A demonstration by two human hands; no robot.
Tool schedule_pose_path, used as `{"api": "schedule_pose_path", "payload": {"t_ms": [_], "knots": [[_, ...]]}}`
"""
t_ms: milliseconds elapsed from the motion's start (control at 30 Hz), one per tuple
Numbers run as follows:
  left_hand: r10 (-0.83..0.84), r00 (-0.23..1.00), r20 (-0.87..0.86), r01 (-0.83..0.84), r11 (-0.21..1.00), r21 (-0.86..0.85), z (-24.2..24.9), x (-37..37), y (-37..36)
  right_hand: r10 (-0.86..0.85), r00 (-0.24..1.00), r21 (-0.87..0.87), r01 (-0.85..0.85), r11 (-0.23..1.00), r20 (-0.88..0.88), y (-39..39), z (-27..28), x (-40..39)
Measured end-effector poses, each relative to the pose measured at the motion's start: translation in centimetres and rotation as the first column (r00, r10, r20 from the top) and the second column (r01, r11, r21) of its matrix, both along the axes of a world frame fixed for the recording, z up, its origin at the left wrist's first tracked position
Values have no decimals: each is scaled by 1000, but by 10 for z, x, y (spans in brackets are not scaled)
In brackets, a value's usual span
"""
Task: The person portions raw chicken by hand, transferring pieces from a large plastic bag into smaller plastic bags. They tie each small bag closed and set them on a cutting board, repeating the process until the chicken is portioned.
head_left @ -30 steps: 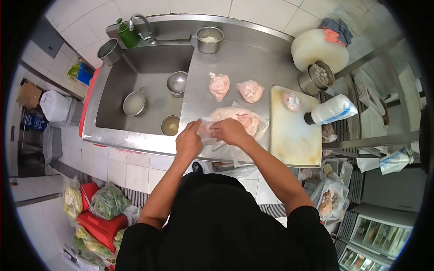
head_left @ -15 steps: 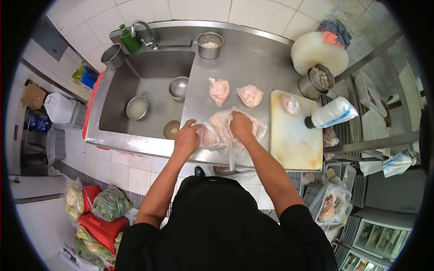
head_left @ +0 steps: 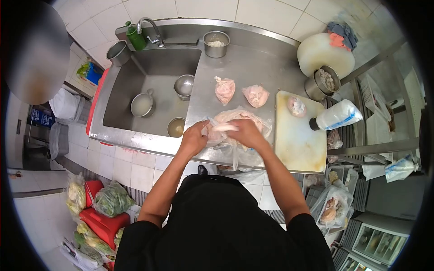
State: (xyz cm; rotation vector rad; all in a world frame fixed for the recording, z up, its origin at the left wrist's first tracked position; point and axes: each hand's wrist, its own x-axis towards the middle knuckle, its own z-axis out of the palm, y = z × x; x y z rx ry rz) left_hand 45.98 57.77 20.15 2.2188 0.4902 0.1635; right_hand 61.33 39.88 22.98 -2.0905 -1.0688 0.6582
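My left hand (head_left: 195, 139) is closed on the edge of a small clear plastic bag (head_left: 211, 136) at the counter's front. My right hand (head_left: 248, 134) grips a piece of pale raw meat (head_left: 225, 128), its end pointing into the small bag's mouth. Beneath and behind that hand lies a large open plastic bag (head_left: 258, 121) of pinkish raw meat, partly hidden by my right hand. Two filled bags of pink meat, a left one (head_left: 224, 91) and a right one (head_left: 256, 95), rest farther back. Another small filled bag (head_left: 296, 106) sits on the cutting board (head_left: 300, 144).
At left, the steel sink (head_left: 149, 77) holds several metal bowls and pots. A metal pot (head_left: 216, 49) with white contents stands at the back. On the right are another filled pot (head_left: 312, 88) and a plastic-wrapped roll (head_left: 338, 114). A blurred patch covers the upper left.
My right hand has lifted a piece of meat from the large bag and brought it left to the small bag. My left hand has raised the small bag's edge. The view has shifted slightly.
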Motion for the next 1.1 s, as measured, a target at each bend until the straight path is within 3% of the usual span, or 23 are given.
{"api": "schedule_pose_path", "payload": {"t_ms": [33,133,167,267,333,367,433,500,533,567,633,667,700,800,933,1000,1067,1100], "knots": [[-7,1000,-1,7,1000,3,4,0,-1,55,993,-75,-47,996,105,15,1,-10],[5,1000,-5,-6,995,-103,10,-3,-3,171,972,-165,-144,976,159,49,-2,-19],[30,999,-25,-32,997,-73,10,-6,-1,87,994,-112,-80,990,59,48,-3,-9],[53,998,-37,-52,998,17,-9,-17,8,-13,981,-73,27,997,192,15,-23,43],[44,999,-32,-41,996,85,-18,-21,11,9,981,-553,101,827,192,0,-39,62],[35,998,-53,-28,991,131,-19,-22,11,8,981,-554,103,826,193,-4,-57,56],[14,994,-108,6,982,189,-21,-22,11,5,875,-273,145,951,483,-16,-96,31],[82,991,-101,-67,988,141,-64,-21,18,-28,944,-463,186,867,329,-2,-62,25],[108,971,-213,-82,989,127,-73,-18,20,-95,932,-422,247,872,350,0,-73,23],[123,987,-103,-107,982,155,-99,-18,23,-116,923,-344,250,905,367,-2,-91,26],[59,998,25,-62,984,164,-70,-14,16,-108,918,-334,246,910,381,3,-88,26],[83,996,35,-82,996,-31,-49,-11,11,-120,900,-282,255,925,419,5,-99,27],[55,998,14,-54,996,-70,-29,-8,7,-85,900,-274,219,936,427,7,-104,29],[12,978,209,-44,988,149,-24,0,-2,-59,873,-229,191,955,483,10,-106,35],[78,977,197,-129,956,262,-29,-4,3,-157,870,-50,204,978,467,-5,-93,38],[160,987,-8,-148,933,329,-23,-8,4,-220,883,10,237,971,415,-18,-96,41],[119,993,-11,-106,915,389,-35,-9,11,-168,916,32,168,985,364,-37,-127,63],[131,987,-88,-78,891,446,-22,-8,9,-212,920,3,224,975,328,-40,-111,60]]}}
